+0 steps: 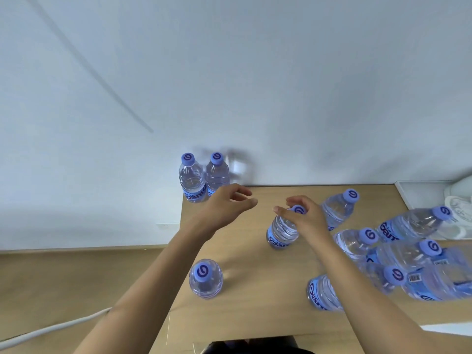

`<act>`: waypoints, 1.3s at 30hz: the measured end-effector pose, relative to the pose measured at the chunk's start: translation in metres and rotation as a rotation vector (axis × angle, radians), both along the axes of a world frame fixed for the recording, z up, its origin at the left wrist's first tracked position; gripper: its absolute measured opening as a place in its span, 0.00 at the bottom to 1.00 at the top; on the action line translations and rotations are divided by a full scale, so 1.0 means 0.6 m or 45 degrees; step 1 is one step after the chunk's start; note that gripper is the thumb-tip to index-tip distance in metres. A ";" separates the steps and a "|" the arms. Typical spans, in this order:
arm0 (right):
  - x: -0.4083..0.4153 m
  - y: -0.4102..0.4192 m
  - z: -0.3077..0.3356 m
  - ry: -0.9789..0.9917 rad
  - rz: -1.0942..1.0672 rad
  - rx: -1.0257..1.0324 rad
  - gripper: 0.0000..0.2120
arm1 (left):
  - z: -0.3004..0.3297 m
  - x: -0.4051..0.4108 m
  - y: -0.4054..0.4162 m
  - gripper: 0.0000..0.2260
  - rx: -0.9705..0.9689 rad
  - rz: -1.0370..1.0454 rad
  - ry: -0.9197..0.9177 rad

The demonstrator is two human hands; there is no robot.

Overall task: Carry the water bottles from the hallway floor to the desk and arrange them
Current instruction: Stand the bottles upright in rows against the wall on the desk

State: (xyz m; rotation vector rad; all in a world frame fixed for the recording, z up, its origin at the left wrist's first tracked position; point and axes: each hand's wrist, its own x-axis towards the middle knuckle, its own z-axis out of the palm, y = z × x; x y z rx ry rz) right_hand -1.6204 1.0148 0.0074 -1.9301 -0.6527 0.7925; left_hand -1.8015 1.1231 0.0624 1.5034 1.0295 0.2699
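Wooden desk [245, 312]: ten bottles. Right hand [304, 218] grips one bottle [282, 232]; left hand [227, 203] loosely open.

Clear bottles with blue caps and labels stand on the desk [245, 290]: two [192, 180] at its upper-left corner, one [205, 278] lower left, one [282, 229] centre, a cluster [398, 251] at right.

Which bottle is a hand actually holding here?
The upright bottle mid-desk: the right hand grips its cap. The left hand hovers empty, and every other bottle stands untouched.
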 end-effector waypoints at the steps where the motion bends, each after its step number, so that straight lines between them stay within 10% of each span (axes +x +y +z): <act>1: -0.012 -0.004 -0.009 -0.008 -0.079 0.081 0.18 | -0.001 -0.005 -0.002 0.10 0.009 0.013 0.000; 9: -0.041 0.001 -0.045 -0.030 -0.267 0.247 0.10 | -0.001 -0.029 -0.017 0.10 0.054 0.001 0.057; 25: -0.018 0.050 0.248 0.195 0.670 0.347 0.06 | 0.045 -0.026 -0.024 0.41 0.138 -0.496 0.006; 39: -0.058 0.109 0.399 0.356 0.778 0.626 0.05 | 0.120 -0.013 -0.080 0.21 0.130 -0.048 -0.699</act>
